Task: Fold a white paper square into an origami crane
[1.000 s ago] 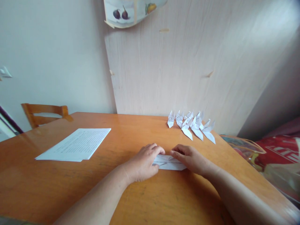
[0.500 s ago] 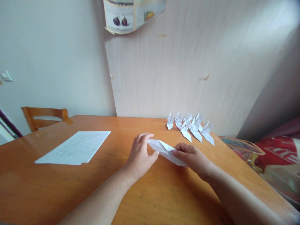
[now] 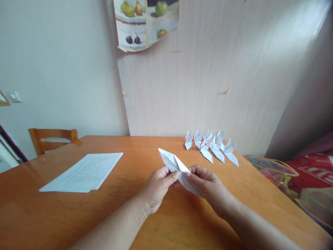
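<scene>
A folded white paper [image 3: 170, 161] is held above the wooden table [image 3: 161, 225], its pointed end reaching up and to the left. My left hand [image 3: 161, 185] pinches its lower left edge, thumb on top and fingers beneath. On the other side, my right hand [image 3: 209, 184] grips the paper near its middle fold, with the thumb on it. The two thumbs are close together. Part of the paper's lower end is hidden behind my right hand.
Several folded paper figures [image 3: 217, 149] stand at the table's back right. Printed sheets [image 3: 83, 172] lie on the left. A wooden chair [image 3: 53, 139] is behind the left edge; bags [image 3: 309, 177] sit beyond the right edge.
My left hand has moved from the paper's far tip to its near-left edge and closed on it. The paper's tip now points more upward. The view has tilted up a little.
</scene>
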`<state>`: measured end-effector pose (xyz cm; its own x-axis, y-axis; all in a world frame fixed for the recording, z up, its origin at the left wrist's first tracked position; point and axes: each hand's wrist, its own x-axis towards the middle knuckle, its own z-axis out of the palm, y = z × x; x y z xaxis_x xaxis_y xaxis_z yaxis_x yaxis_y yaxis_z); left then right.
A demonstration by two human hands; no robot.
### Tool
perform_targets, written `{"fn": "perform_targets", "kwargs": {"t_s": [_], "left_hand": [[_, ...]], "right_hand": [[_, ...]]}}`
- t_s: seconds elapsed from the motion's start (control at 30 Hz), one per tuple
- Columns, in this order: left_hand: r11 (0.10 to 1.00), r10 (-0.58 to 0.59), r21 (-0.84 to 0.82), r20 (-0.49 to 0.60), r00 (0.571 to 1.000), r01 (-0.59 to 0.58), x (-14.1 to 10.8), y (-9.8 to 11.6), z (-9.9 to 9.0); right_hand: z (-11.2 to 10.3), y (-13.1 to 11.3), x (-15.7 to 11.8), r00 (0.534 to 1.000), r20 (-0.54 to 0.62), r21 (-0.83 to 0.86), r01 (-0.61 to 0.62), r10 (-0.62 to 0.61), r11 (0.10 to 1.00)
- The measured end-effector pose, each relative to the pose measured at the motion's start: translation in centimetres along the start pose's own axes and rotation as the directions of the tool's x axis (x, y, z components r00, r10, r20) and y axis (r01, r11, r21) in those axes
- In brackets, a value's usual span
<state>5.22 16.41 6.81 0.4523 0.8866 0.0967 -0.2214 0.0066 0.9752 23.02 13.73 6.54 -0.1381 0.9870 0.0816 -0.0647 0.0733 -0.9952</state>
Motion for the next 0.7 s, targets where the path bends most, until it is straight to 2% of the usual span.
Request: {"fn": "perform_targets", "kwargs": {"t_s": [0.07,0.23,0.4,0.53,0.7], "left_hand": [[1.0,0.003,0.012,-0.024,1.0,-0.002,0.0,0.0,-0.2],[0.998,0.003,0.067,-0.066,0.998,0.001,0.0,0.5,-0.2],[1.0,0.01,0.03,-0.089,0.996,-0.007,-0.2,1.0,0.5],[0.998,-0.02,0.059,-0.102,0.995,0.026,-0.3,0.7,0.5],[0.992,0.002,0.129,-0.064,0.998,0.006,-0.2,0.3,0.1]], "right_hand": [[0.1,-0.1,-0.2,1.0,0.001,-0.011,0.011,-0.011,1.0],[0.0,-0.4,-0.2,0.994,-0.084,-0.099,0.068,-0.076,0.993],[-0.3,0.2,-0.1,0.966,-0.159,-0.237,0.164,-0.205,0.958],[-0.5,0.9,0.0,0.935,-0.167,-0.412,0.222,-0.313,0.884],[-0.8,1.2,0.2,0.93,-0.166,-0.471,0.218,-0.328,0.855]]}}
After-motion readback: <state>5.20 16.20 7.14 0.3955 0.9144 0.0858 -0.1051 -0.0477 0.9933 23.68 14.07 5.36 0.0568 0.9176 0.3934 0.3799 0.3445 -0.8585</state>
